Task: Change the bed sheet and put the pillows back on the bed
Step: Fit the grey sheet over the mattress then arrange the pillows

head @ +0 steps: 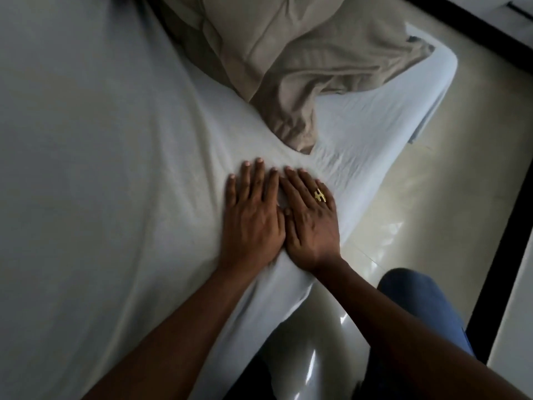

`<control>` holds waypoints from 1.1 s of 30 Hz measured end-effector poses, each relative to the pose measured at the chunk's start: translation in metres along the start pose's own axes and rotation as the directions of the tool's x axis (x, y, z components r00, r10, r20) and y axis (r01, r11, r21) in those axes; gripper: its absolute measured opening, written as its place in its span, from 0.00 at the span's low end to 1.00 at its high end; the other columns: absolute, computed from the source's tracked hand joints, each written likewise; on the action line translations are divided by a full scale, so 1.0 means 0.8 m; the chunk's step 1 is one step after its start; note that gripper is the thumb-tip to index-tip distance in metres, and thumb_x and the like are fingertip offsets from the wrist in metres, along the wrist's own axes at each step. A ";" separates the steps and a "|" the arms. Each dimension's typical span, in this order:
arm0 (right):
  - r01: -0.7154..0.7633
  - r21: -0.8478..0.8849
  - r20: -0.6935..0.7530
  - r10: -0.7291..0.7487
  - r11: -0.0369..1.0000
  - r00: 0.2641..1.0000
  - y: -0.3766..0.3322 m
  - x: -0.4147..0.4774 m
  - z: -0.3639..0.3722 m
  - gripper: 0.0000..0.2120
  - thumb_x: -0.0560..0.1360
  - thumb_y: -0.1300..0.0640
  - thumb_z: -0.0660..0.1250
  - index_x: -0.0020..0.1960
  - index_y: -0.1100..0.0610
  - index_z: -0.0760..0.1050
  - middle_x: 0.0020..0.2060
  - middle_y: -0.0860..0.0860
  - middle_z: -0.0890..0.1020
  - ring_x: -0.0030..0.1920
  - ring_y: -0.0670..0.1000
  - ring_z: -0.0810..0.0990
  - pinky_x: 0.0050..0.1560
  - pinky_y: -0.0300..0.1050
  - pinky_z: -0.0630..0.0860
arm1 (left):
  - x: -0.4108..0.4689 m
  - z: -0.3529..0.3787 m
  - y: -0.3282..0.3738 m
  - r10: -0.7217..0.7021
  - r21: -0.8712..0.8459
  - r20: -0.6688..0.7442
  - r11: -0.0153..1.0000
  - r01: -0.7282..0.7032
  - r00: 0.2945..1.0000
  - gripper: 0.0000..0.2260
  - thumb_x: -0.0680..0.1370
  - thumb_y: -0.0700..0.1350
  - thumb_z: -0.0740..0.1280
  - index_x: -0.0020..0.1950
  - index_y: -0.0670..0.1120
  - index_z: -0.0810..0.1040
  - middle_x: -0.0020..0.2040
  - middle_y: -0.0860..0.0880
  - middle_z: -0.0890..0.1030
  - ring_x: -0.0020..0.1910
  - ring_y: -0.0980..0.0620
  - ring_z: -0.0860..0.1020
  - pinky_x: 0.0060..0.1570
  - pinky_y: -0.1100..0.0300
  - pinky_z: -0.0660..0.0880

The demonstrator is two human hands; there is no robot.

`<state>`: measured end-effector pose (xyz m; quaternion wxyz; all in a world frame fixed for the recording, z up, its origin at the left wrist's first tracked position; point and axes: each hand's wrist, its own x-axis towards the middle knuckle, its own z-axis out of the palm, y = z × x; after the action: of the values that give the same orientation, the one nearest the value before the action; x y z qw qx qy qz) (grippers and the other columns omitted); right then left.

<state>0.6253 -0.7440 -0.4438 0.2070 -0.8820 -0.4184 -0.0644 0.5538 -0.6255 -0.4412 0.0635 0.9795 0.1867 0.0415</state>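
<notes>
While laid palm-down just below the beige pillow [274,39], touching each other along the thumbs: left hand [251,223] and right hand [311,226], both flat on the white bed sheet [101,168]. Left fingers [258,174]: straight, slightly spread, pressing the cloth, gripping nothing. Right fingers [291,183]: straight, held close together, likewise pressing, angled toward the pillow's loose end; gold ring [319,195] on one of them. Bed sheet: stretched over the mattress, smooth to the left of the pillow, finely creased between pillow and hands, drawn down over the bed's side to the right of the pillow. Pillow: at the top, lying on the sheet, case rumpled, loose open end [294,119] trailing toward the hands, near the fingertips but apart from them. Floor [432,183]: pale, glossy, to the right of and below the pillow, beside the bed. Blue trouser leg [424,301]: well below the pillow, over the floor, right of the forearms. Dark strip [504,255]: along the floor's far side, farthest right of the pillow.
</notes>
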 end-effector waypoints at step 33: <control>0.491 0.056 0.323 -0.481 0.869 0.815 0.069 -0.259 0.032 0.32 0.67 0.54 0.67 0.72 0.52 0.71 0.69 0.50 0.74 0.72 0.54 0.70 0.77 0.56 0.60 | -0.316 0.129 0.135 -0.269 -0.101 -0.089 0.960 0.260 0.959 0.28 0.72 0.38 0.62 0.73 0.38 0.72 0.69 0.40 0.75 0.68 0.40 0.74 0.72 0.51 0.68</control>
<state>0.5327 -0.9118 -0.5437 0.0984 -0.7471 -0.6569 0.0255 0.3691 -0.8301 -0.5424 0.1020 0.9385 0.3171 0.0905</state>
